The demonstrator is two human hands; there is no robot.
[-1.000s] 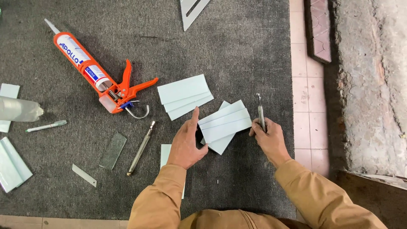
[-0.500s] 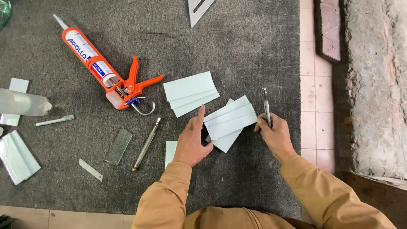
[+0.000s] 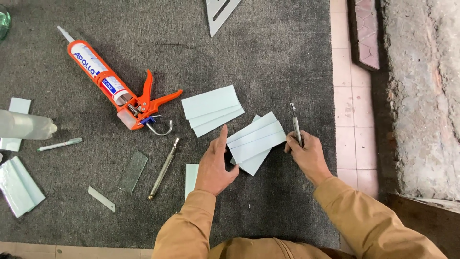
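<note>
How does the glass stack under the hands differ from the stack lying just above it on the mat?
The near stack is touched on both sides: the left hand at its left edge, the right hand, holding a thin metal tool, at its right. The far stack lies untouched. The near stack's top pane shows a line along its length; the far stack's top looks plain. Both are pale rectangular panes, fanned, on the grey mat.

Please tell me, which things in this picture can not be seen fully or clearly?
- Head view: pale strip beside the left hand, partly hidden by hand and sleeve.
- Metal triangular ruler, cut off by the top edge.
- Thin metal tool in the right hand: its lower part is hidden in the fist.
- Clear plastic bottle, cut off by the left edge.
</note>
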